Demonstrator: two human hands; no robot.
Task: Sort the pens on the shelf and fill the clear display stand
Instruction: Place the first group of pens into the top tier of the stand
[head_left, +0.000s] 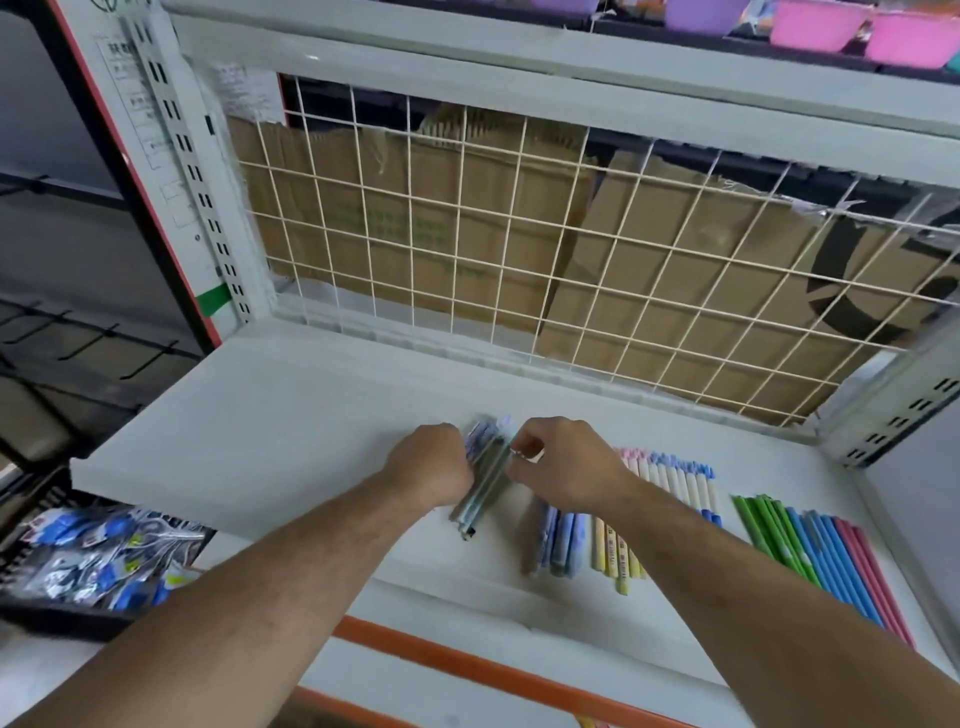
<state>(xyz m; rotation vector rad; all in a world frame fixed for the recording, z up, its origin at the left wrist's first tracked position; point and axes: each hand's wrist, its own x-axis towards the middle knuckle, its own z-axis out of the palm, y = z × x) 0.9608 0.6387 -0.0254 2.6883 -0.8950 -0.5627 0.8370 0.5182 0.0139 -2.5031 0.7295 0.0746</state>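
— Where is the bundle of pens (480, 486), and what do the fingers do?
— It lies in the middle of the white shelf (291, 415). The barrels are long and thin, grey-green, with bluish caps. The left hand (434, 462) has its fingers curled round the bundle from 9 o'clock. The right hand (563, 462) pinches its far end from 3 o'clock.
— And the other groups?
— All are at 3 to 4 o'clock of the bundle, in flat rows: blue patterned pens (558, 540), pale yellow pens (613, 556), white pens (680, 480) with pink and blue caps, then slim pens (826, 561), smooth, in green, blue and pink.
— Is there any writing?
— Dark print on the yellow barrels, green print on the brown cardboard (415, 234) behind the white wire grid (519, 291), and a label (122, 67) beside the slotted upright (176, 135) at 11 o'clock. All of it is too blurred to read.
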